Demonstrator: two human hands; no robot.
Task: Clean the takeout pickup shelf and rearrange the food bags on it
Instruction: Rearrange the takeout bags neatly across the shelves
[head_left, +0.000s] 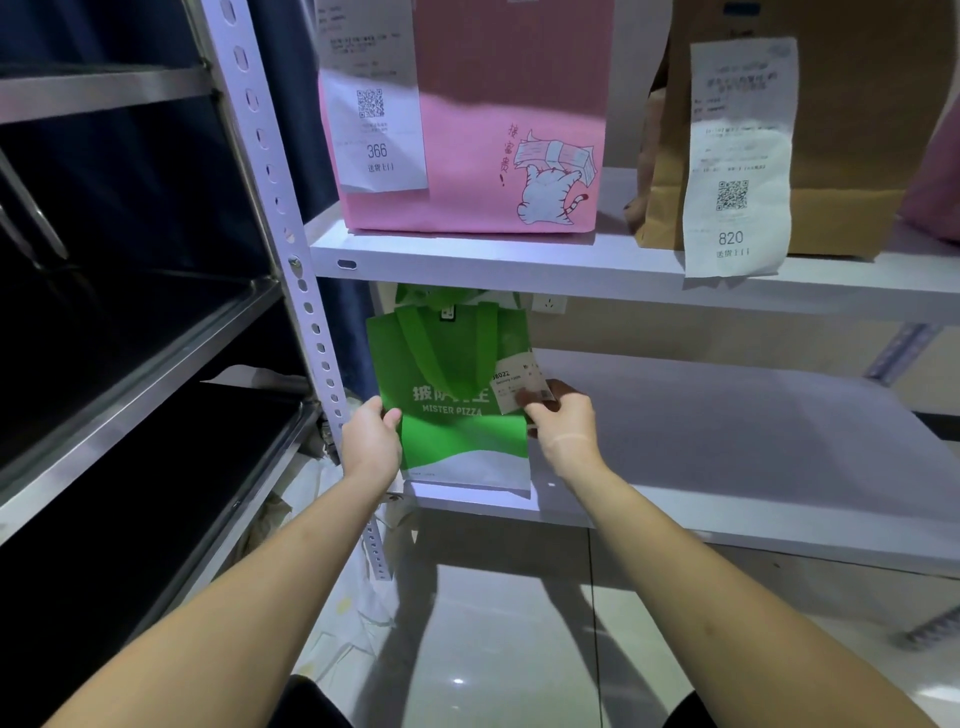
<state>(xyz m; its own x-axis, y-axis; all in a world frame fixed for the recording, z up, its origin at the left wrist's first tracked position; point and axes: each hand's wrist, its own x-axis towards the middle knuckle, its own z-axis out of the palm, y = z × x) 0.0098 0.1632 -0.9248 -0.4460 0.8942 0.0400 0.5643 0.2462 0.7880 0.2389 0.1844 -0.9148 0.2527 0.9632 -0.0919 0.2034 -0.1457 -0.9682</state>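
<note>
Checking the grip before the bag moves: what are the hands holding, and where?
The green bag: left hand on its left edge, right hand on its right edge, at the receipt.

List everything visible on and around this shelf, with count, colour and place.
Paper bag with cat drawing: one, pink, upper shelf, left.
Paper bag: one, brown, upper shelf, right.
Printed receipts: two, white, one on each upper bag.
Fabric pizza bag: one, green, lower shelf, left end.
Metal shelf boards: two, white.
Steel rack: one, silver, far left.
Left hand: on green bag's left edge.
Right hand: pinching the bag's white tag.
</note>
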